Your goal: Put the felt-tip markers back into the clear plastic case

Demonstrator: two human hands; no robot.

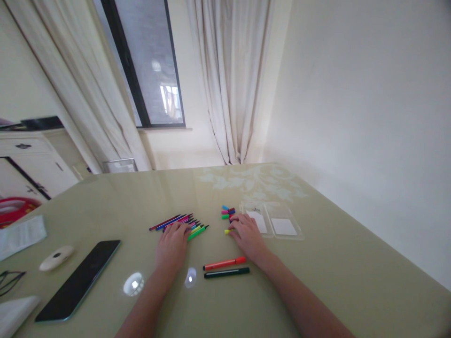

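My left hand (172, 245) rests at the near side of a loose pile of uncapped felt-tip pens (172, 220), its curled fingers closed on a pen among them. A bright green pen (197, 233) lies by its fingertips. My right hand (248, 232) is bent over a small group of coloured caps (225, 212), partly hiding them. At its thumb tip is a yellow cap (227, 232). Between my forearms lie two capped felt-tip pens, one red (223, 264) and one black (226, 272).
An open clear plastic case (285, 226) with white inserts lies right of my right hand. On the left are a dark phone or tablet (79, 281), a white oval mouse-like object (57, 258), a pale packet (23, 235) and a cable (10, 281). A wall borders the table's right side.
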